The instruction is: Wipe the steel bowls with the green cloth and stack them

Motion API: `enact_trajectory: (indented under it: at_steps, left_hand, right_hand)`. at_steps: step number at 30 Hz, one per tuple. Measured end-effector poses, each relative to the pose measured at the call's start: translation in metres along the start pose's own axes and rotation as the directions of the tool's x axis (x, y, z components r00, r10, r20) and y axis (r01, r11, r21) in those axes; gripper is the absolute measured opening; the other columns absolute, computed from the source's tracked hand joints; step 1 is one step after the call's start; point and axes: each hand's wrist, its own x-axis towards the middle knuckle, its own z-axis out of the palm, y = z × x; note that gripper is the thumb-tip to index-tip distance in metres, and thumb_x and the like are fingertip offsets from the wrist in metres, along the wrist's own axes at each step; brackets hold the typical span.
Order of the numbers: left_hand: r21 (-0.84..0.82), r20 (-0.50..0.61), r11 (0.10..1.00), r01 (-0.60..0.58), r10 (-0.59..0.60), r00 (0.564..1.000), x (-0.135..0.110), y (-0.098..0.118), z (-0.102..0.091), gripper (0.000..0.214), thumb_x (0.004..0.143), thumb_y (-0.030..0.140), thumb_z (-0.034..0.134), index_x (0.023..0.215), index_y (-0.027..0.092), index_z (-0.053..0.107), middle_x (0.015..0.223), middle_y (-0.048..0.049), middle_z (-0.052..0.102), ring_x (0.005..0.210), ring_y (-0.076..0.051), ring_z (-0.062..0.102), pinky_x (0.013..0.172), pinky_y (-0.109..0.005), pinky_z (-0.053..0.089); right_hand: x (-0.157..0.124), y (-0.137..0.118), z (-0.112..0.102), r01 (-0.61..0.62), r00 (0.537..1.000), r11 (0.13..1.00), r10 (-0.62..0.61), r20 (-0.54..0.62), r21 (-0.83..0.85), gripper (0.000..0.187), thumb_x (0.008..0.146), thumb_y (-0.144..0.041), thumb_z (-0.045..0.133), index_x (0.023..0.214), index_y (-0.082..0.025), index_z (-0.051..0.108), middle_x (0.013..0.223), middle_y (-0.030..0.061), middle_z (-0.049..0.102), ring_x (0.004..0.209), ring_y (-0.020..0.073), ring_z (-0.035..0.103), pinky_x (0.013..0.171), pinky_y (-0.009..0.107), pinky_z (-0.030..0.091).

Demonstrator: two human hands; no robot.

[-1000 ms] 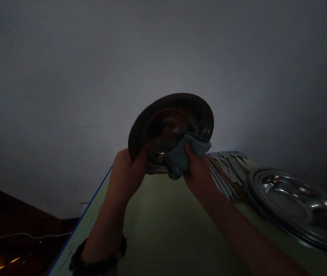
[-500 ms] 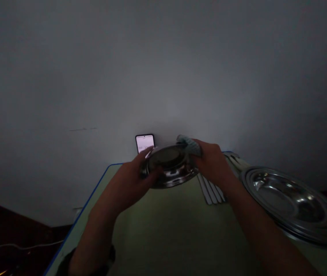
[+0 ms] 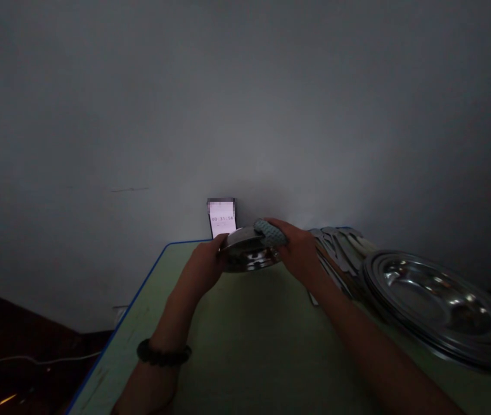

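A small steel bowl (image 3: 248,256) is held low over the far end of the green table (image 3: 245,346), nearly level. My left hand (image 3: 204,266) grips its left rim with fingers closed. On the right rim, my right hand (image 3: 299,251) presses a grey-blue cloth (image 3: 270,230), fingers wrapped round both. A dark bead bracelet (image 3: 163,354) circles my left wrist.
A lit phone (image 3: 222,218) leans on the wall behind the bowl. Several steel spoons (image 3: 340,248) lie in a row at the right. Stacked steel plates (image 3: 439,305) sit at the right edge. The table's blue left edge (image 3: 116,328) drops to a dark floor.
The bowl went from raised and tilted toward me to low and level near the table's far end. Both hands moved forward and down with it, uncovering the phone.
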Motion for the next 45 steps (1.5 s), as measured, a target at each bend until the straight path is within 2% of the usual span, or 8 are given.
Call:
enact_trajectory:
  at_steps: [6, 12, 18, 24, 30, 34, 38, 45]
  left_hand:
    - [-0.217, -0.108, 0.975, 0.043, -0.068, 0.992, 0.0, -0.029, 0.027, 0.041, 0.086, 0.038, 0.042, 0.107, 0.012, 0.065, 0.096, -0.0121, 0.074, 0.09, -0.028, 0.068, 0.078, -0.037, 0.052]
    - [-0.391, -0.254, 0.92, 0.038, -0.147, 0.956, -0.006, -0.057, 0.07, 0.053, 0.086, 0.05, 0.043, 0.11, 0.009, 0.065, 0.11, -0.0157, 0.071, 0.111, -0.032, 0.062, 0.091, -0.044, 0.05]
    - [-0.435, -0.29, 0.897, -0.08, -0.055, 0.956, -0.005, -0.04, 0.034, 0.043, 0.082, 0.039, 0.053, 0.116, 0.013, 0.061, 0.113, -0.0141, 0.07, 0.101, -0.027, 0.066, 0.087, -0.043, 0.053]
    - [-0.248, -0.276, 0.94, -0.235, 0.164, 0.947, -0.002, 0.002, 0.001, 0.039, 0.073, 0.013, 0.055, 0.11, 0.017, 0.066, 0.107, -0.0108, 0.072, 0.095, -0.022, 0.067, 0.088, -0.039, 0.051]
    - [-0.458, -0.355, 0.881, -0.118, -0.06, 0.933, -0.001, -0.008, 0.022, 0.046, 0.067, 0.009, 0.052, 0.109, 0.019, 0.07, 0.108, -0.0062, 0.073, 0.1, -0.023, 0.066, 0.092, -0.037, 0.048]
    - [-0.564, -0.381, 0.825, -0.046, -0.211, 0.9, -0.003, -0.03, 0.035, 0.033, 0.073, 0.022, 0.055, 0.1, 0.016, 0.073, 0.096, -0.006, 0.075, 0.093, -0.024, 0.067, 0.085, -0.035, 0.05]
    - [-0.702, -0.335, 0.707, 0.087, -0.435, 0.836, -0.005, -0.043, 0.057, 0.045, 0.076, 0.052, 0.058, 0.074, 0.009, 0.072, 0.062, -0.0076, 0.068, 0.065, -0.024, 0.064, 0.058, -0.033, 0.049]
    - [-0.849, -0.299, 0.523, 0.082, -0.6, 0.742, 0.004, -0.016, 0.072, 0.056, 0.079, 0.056, 0.054, 0.105, 0.008, 0.068, 0.089, -0.0127, 0.073, 0.083, -0.024, 0.067, 0.068, -0.033, 0.051]
  right_hand:
    - [-0.014, 0.024, 0.029, -0.246, 0.959, 0.946, 0.269, -0.091, 0.213, 0.029, 0.084, -0.029, 0.05, 0.102, -0.018, 0.069, 0.099, 0.0075, 0.074, 0.097, 0.0228, 0.068, 0.083, 0.036, 0.053]
    - [-0.037, 0.033, 0.067, -0.372, 0.905, 0.905, 0.403, -0.138, 0.205, 0.04, 0.087, -0.044, 0.046, 0.081, -0.012, 0.07, 0.07, 0.0101, 0.072, 0.065, 0.0235, 0.068, 0.056, 0.033, 0.052]
    - [-0.007, 0.016, 0.022, -0.245, 0.964, 0.956, 0.257, -0.063, 0.16, 0.026, 0.08, -0.021, 0.053, 0.098, -0.017, 0.071, 0.092, 0.009, 0.075, 0.09, 0.0263, 0.07, 0.079, 0.039, 0.054]
    - [0.005, -0.028, -0.007, 0.06, 0.992, 0.993, -0.048, 0.119, -0.101, 0.056, 0.069, 0.001, 0.045, 0.12, -0.014, 0.063, 0.119, 0.0106, 0.068, 0.107, 0.0253, 0.065, 0.095, 0.042, 0.049]
    - [-0.001, -0.013, 0.01, 0.081, 0.997, 0.996, -0.081, -0.011, -0.026, 0.052, 0.071, -0.001, 0.046, 0.12, -0.011, 0.06, 0.12, 0.0131, 0.067, 0.11, 0.0234, 0.063, 0.099, 0.041, 0.046]
    - [-0.005, 0.008, 0.026, -0.13, 0.985, 0.956, 0.154, -0.074, 0.263, 0.041, 0.072, -0.009, 0.054, 0.109, -0.02, 0.067, 0.109, 0.0072, 0.071, 0.105, 0.023, 0.064, 0.097, 0.04, 0.046]
    - [-0.018, 0.018, 0.054, -0.35, 0.895, 0.828, 0.434, -0.106, 0.438, 0.018, 0.076, -0.031, 0.061, 0.085, -0.02, 0.071, 0.083, 0.0059, 0.074, 0.082, 0.0239, 0.068, 0.078, 0.039, 0.052]
    - [-0.029, 0.014, 0.087, -0.488, 0.756, 0.646, 0.649, -0.086, 0.587, 0.041, 0.082, -0.05, 0.051, 0.084, -0.013, 0.07, 0.074, 0.0094, 0.072, 0.06, 0.0198, 0.066, 0.053, 0.031, 0.05]
